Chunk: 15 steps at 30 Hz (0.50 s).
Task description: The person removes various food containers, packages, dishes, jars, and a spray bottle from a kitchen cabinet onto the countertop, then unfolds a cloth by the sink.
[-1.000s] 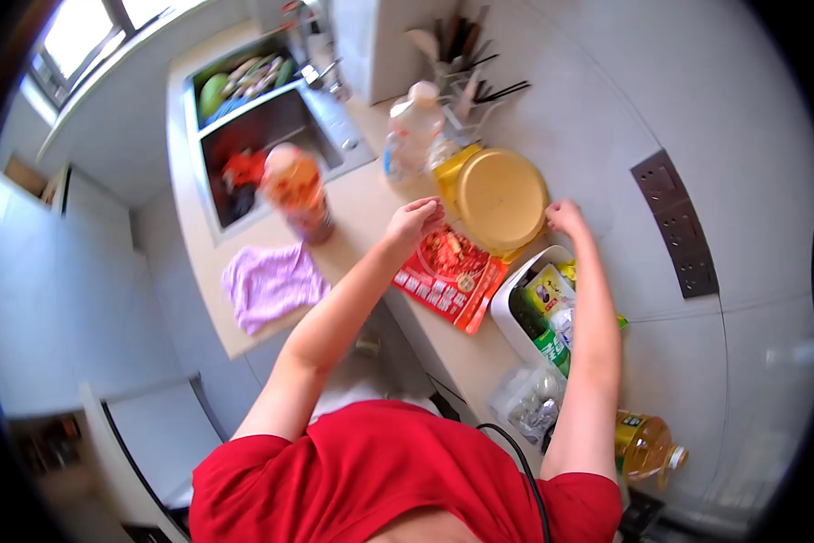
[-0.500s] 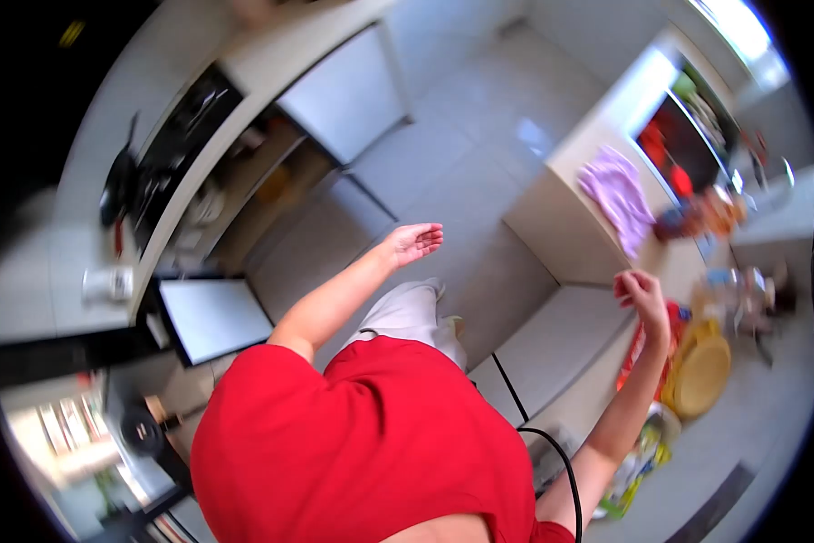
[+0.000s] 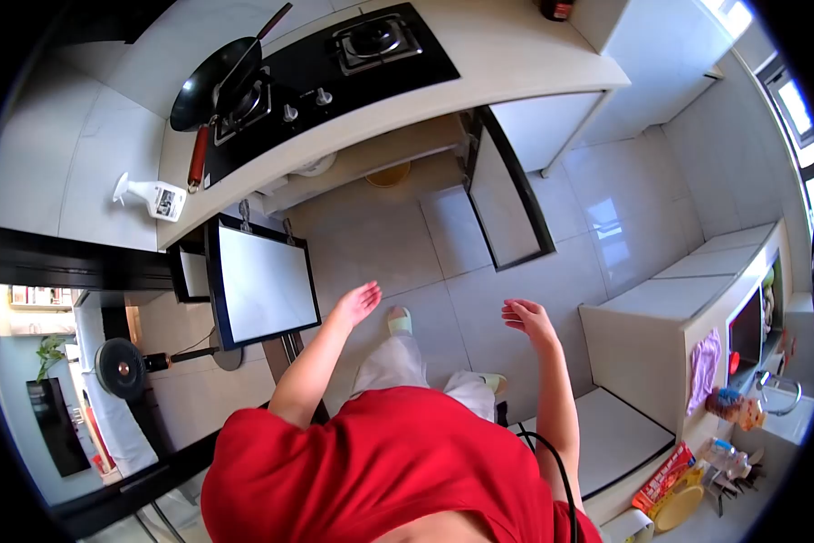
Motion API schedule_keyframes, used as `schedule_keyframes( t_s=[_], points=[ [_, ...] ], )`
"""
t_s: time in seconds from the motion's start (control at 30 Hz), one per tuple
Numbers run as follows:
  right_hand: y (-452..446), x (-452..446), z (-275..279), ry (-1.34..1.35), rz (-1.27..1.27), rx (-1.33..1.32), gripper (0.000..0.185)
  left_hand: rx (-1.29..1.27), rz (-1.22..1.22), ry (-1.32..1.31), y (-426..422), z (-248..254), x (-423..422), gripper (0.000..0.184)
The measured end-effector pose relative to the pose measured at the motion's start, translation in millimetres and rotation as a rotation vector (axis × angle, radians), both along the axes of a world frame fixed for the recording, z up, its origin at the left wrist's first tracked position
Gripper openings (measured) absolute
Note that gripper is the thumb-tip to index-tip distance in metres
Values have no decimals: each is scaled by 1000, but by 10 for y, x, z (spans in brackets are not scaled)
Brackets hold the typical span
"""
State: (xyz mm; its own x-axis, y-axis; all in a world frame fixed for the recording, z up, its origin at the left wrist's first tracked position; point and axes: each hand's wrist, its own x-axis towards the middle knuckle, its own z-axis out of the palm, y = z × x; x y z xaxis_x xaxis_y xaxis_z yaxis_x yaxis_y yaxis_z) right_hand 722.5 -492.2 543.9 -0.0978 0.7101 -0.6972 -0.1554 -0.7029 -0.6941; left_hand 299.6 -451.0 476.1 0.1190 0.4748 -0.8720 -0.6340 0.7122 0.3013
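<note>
My left hand [image 3: 360,303] hangs in the air above the tiled floor [image 3: 439,290], its fingers loosely stretched and nothing in them. Closest to it is an opened cabinet door [image 3: 267,285] with a white panel and dark frame. My right hand [image 3: 529,321] is also over the floor, empty, with fingers slightly bent and apart. Beyond both hands, a second opened door [image 3: 507,208] stands out from the cabinet under the stove. Inside that cabinet, a shelf [image 3: 362,167] and a round yellowish item [image 3: 388,175] show in part.
On the counter are a gas stove [image 3: 335,81], a black wok [image 3: 212,81] and a white spray bottle [image 3: 153,196]. At the right, a purple cloth [image 3: 704,371] hangs near the sink tap [image 3: 781,389]. A black standing fan [image 3: 122,368] is at the left.
My view and body have turned toward the stove side, which now lies ahead. My right hand has come from beside the sink counter to over the floor. Both hands remain empty.
</note>
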Motion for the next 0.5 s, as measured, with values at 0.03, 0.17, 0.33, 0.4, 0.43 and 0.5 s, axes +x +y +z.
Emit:
schedule_keyframes(
  t_s=[0.03, 0.17, 0.33, 0.4, 0.43, 0.5],
  points=[
    [220, -228, -131, 23, -9, -24, 28, -12, 30, 3, 67, -33, -260, 20],
    [1169, -916, -713, 125, -34, -65, 28, -43, 81, 46, 575, -188, -825, 20],
    [2345, -1449, -1681, 70, -121, -101, 27, -27, 160, 3, 1402, -652, -826, 24],
    [2828, -1636, -2211, 170, -208, -15, 23, 58, 198, -6, 1914, -934, -734, 28],
    [3058, -1738, -2451, 171, -208, -21, 23, 53, 198, -4, 2161, -1114, -707, 28],
    [3481, -1975, -2928, 300, -337, -33, 19, 25, 292, 63, 2610, -1566, -686, 25]
  ],
)
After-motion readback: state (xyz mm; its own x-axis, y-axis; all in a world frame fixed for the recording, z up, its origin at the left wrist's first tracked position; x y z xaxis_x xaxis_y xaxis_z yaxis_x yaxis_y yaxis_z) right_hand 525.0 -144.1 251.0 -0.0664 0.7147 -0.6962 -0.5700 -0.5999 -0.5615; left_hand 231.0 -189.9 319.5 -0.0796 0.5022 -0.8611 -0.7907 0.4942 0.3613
